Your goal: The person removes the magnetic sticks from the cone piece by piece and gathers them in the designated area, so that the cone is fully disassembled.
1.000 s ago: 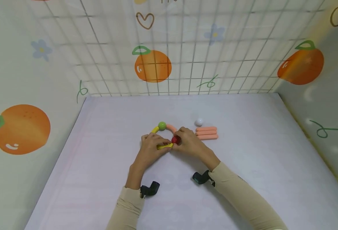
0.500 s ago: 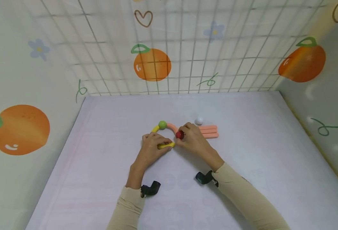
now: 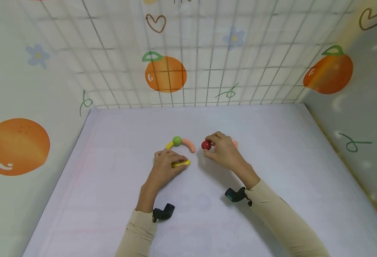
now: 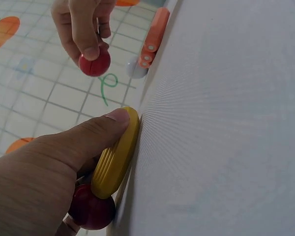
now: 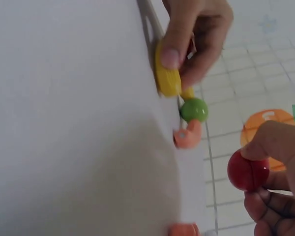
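Observation:
My left hand (image 3: 165, 167) pinches a yellow curved rod (image 4: 119, 157) between thumb and fingers, low at the tabletop. At that rod's near end in the left wrist view sits a dark red ball (image 4: 92, 207), partly covered by the hand. To the right, my right hand (image 3: 225, 152) holds another red ball (image 3: 206, 145) by its fingertips, raised off the table and apart from the rods. Beyond the left hand, a green ball (image 3: 177, 141) joins a second yellow rod (image 3: 169, 145) to a pink curved rod (image 3: 189, 145), whose right end is free.
Several straight pink rods (image 4: 157, 29) lie side by side near a white ball (image 4: 136, 69); in the head view my right hand hides most of them. A grid wall (image 3: 201, 71) with a printed sheet closes off the table's back edge.
My right hand has pulled the red ball away from the yellow and pink rods, moving right and up. The left hand stays on its yellow rod. The head view has shifted slightly.

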The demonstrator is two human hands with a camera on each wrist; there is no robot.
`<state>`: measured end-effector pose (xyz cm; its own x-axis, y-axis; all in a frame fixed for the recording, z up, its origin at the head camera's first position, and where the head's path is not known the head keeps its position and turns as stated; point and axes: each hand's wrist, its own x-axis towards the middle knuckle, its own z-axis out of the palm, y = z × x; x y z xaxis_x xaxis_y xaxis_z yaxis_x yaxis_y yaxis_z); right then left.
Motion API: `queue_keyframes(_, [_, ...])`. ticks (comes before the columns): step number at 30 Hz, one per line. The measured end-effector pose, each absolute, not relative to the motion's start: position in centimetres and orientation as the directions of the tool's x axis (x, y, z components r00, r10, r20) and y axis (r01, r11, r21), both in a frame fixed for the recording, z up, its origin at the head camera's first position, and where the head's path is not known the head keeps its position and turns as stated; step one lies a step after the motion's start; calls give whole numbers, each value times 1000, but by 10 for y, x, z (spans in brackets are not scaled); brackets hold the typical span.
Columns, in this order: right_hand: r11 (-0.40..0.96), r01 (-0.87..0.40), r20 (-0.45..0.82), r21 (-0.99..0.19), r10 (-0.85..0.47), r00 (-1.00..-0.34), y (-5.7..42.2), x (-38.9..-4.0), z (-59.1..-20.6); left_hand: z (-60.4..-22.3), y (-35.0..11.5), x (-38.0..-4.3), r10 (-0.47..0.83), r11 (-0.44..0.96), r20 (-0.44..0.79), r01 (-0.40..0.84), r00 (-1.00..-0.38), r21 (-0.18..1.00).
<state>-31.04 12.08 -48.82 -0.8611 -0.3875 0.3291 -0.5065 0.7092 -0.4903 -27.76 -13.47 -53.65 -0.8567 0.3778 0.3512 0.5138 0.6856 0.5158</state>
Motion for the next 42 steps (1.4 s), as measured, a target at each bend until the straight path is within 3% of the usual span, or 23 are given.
queue_keyframes(12, [690,-457,323,-561,-325,-889,155,-317,-482,-536,-136,-278,387,693,371,531,-844,487])
queue_keyframes(31, [710,-451,338,-542,-307,-890,180,-321,-486,-544,-138,-269,364,720,326,486,-872,495])
queue_keyframes(42, [747,-358,263,-560,-250,-932,192,-335,-486,-539,-136,-273,367,724,342,496,-865,479])
